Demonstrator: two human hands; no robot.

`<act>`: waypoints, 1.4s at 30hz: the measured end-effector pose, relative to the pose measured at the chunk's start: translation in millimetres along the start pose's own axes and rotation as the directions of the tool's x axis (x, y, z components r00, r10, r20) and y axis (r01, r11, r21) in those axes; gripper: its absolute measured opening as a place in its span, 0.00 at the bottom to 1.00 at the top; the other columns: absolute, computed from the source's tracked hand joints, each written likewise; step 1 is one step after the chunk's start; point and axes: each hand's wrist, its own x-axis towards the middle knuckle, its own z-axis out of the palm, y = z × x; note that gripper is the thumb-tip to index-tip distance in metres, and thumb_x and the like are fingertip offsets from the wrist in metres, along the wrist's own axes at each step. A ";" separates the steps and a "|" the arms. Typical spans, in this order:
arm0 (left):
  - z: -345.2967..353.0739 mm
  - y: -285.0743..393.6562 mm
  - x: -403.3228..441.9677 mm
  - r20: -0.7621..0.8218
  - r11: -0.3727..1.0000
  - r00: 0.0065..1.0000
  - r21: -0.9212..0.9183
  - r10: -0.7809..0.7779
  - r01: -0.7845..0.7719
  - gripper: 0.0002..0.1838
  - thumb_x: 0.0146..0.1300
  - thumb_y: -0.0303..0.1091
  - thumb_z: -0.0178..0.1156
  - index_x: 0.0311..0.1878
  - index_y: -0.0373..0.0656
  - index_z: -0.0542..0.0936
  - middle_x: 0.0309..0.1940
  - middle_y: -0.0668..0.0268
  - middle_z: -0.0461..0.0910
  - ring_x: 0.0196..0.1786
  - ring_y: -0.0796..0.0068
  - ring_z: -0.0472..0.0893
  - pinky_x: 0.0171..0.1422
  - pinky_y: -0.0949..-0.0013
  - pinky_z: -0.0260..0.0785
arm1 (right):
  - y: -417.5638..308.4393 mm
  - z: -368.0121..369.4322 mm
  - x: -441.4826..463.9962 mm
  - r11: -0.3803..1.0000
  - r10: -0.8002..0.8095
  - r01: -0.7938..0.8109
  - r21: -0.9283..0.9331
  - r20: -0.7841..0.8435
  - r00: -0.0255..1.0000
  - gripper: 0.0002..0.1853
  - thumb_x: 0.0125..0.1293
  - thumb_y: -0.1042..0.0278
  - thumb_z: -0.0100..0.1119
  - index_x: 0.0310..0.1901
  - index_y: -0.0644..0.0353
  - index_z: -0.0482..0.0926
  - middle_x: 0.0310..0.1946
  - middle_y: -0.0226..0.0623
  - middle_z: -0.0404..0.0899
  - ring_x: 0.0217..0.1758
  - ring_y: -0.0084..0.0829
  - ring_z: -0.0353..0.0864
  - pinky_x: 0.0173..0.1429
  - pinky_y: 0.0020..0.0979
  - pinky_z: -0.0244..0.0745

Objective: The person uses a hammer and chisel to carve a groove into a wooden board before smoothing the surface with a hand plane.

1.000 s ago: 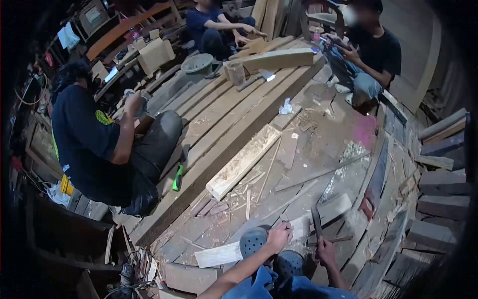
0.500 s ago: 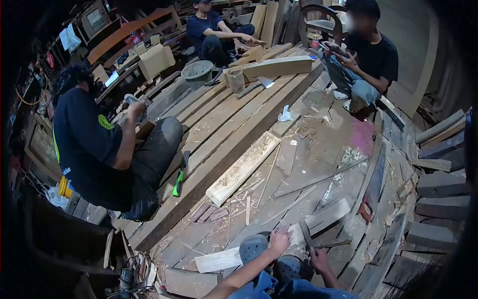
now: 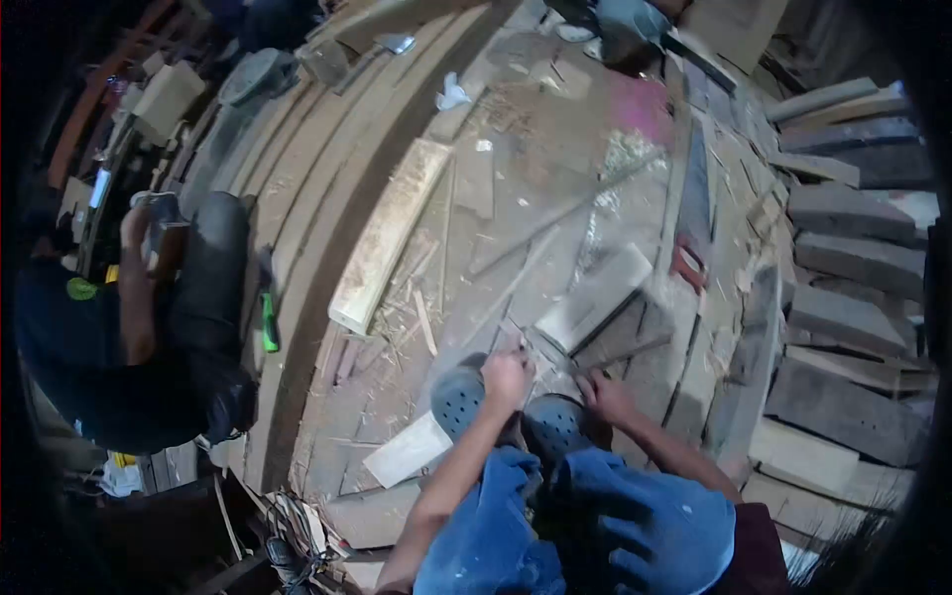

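Note:
My left hand [image 3: 508, 375] is closed at the pale board, by the inner side of my left clog [image 3: 459, 402]; what its fingers pinch is too small to make out. My right hand [image 3: 607, 397] grips a dark, flat tool [image 3: 553, 355], which slants up and left over the board toward my left hand. The board's pale left end [image 3: 409, 449] sticks out beside the left clog. Its greyer right part [image 3: 595, 297] extends up and right. My right clog [image 3: 557, 424] is just below the tool.
A thick pale plank [image 3: 389, 236] lies up left, beside long beams [image 3: 332, 188]. A red-handled saw [image 3: 688, 264] is at right, near stacked wood blocks [image 3: 853, 263]. A green-handled tool [image 3: 269, 322] rests by a seated person [image 3: 129, 347]. Another person's legs show at the top.
The view has tilted down and shifted right, so the surroundings sit higher and further left. The tool in my right hand has swung from steep to a flatter slant, nearer my left hand.

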 end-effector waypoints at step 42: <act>-7.1 4.1 7.2 0.058 0.999 0.997 -0.016 -0.048 0.049 0.12 0.54 0.39 0.70 0.40 0.46 0.87 0.57 0.58 0.79 0.48 0.57 0.83 0.50 0.59 0.77 | 19.9 45.2 10.3 0.975 -0.216 0.221 -0.013 -0.277 0.936 0.27 0.71 0.42 0.48 0.45 0.63 0.82 0.36 0.61 0.80 0.40 0.58 0.82 0.42 0.52 0.76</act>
